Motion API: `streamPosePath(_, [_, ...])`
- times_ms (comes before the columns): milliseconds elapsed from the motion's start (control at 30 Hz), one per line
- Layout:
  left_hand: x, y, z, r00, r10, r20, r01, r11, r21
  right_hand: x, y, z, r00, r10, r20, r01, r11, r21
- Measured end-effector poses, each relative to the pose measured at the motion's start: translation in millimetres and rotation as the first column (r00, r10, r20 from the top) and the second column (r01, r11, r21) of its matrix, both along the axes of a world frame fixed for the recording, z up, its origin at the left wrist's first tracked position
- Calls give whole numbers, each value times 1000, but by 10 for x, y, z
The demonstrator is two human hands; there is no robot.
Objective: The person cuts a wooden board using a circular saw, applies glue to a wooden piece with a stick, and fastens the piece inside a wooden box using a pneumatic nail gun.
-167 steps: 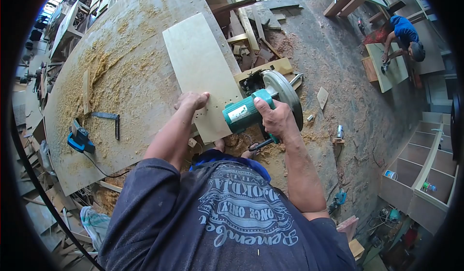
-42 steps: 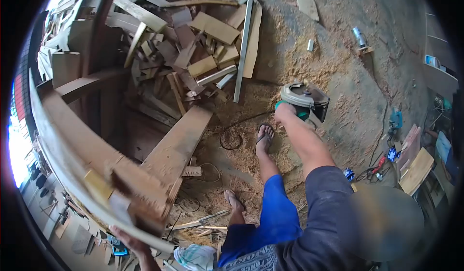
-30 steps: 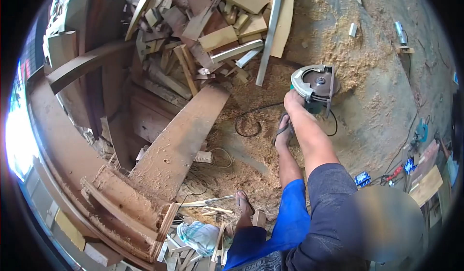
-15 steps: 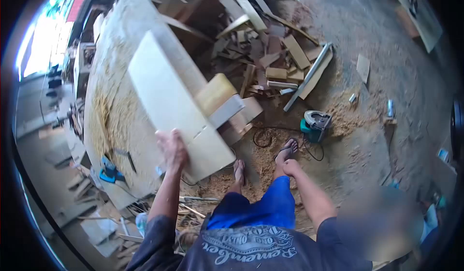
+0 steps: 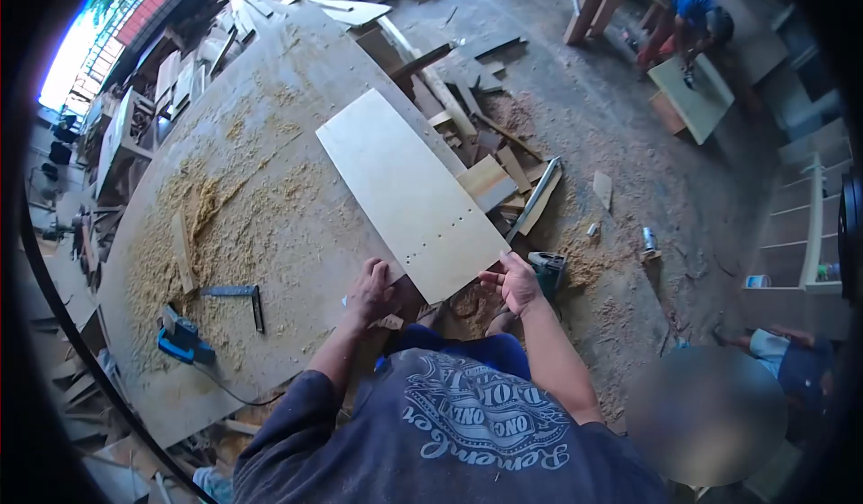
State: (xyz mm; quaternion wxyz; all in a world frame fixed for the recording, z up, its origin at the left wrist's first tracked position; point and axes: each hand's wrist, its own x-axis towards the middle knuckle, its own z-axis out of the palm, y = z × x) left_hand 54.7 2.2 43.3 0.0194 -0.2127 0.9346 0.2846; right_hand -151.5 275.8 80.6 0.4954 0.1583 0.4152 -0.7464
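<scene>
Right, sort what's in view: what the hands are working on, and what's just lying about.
In hand:
plywood panel, gripped at its near end by the left hand and right hand
workbench under it

Lying about:
circular saw on the floor
blue power tool
square
offcut pile

Two hands show near the middle bottom of the frame: one left hand [image 5: 373,290] and one right hand [image 5: 512,281]. They hold one board [image 5: 409,194] between them. The board has two rows of little holes near its low end; the holes are too small to count. One big table [image 5: 270,144] fills the left. On it lie one blue tool [image 5: 184,340] and one metal square [image 5: 238,295] at lower left. One green saw [image 5: 547,268] sits on the floor. Two other people show: one at upper right [image 5: 697,14], one at lower right [image 5: 791,356]. One can [image 5: 649,239] stands at middle right.
</scene>
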Motion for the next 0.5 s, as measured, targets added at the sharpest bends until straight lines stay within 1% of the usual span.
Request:
streamPosePath(67, [1, -90, 233, 997, -30, 76, 31, 999, -17, 203, -114, 101, 988, -15, -154, 40, 986, 162])
streamPosePath(100, [5, -139, 427, 999, -32, 6, 33, 993, -110, 272, -162, 262, 988, -56, -142, 63, 997, 44])
streamPosePath(133, [20, -243, 611, 999, -45, -8, 44, 994, -100, 340, -227, 426, 985, -67, -156, 76, 996, 53])
streamPosePath(167, [44, -403, 775, 999, -22, 24, 23, 997, -67, 399, -304, 578, 980, -27, -195, 40, 997, 64])
streamPosePath(200, [108, -566, 841, 998, -2, 62, 5, 999, -36, 468, -351, 660, 974, 10, -228, 7, 997, 75])
streamPosePath(233, [206, -801, 716, 1000, 7, -13, -8, 1000, -7, 533, -362, 623, 969, 38, -245, -7, 992, 127])
streamPosePath(267, [298, -1093, 539, 996, 19, -88, -17, 1000, 24, 621, -333, 565, 968, 15, -249, 18, 991, 133])
streamPosePath(333, [402, -1711, 316, 994, 65, -90, -70, 996, -57, 788, -242, 411, 964, 85, -253, -23, 971, 238])
streamPosePath(400, [497, -2106, 460, 991, 28, -130, -65, 955, -289, 1037, 0, 147, 959, 82, -273, 24, 931, 363])
streamPosePath(433, [471, -2239, 426, 981, 139, -136, -181, 909, -375, 1199, 196, -50, 942, 88, -325, 57, 909, 412])
streamPosePath(467, [418, -2342, 387, 957, 242, -158, -288, 843, -454, 1391, 381, -188, 952, 33, -303, 120, 874, 472])
streamPosePath(500, [342, -2401, 282, 949, 218, -229, -305, 824, -477, 1603, 597, -335, 944, 21, -328, 168, 827, 536])
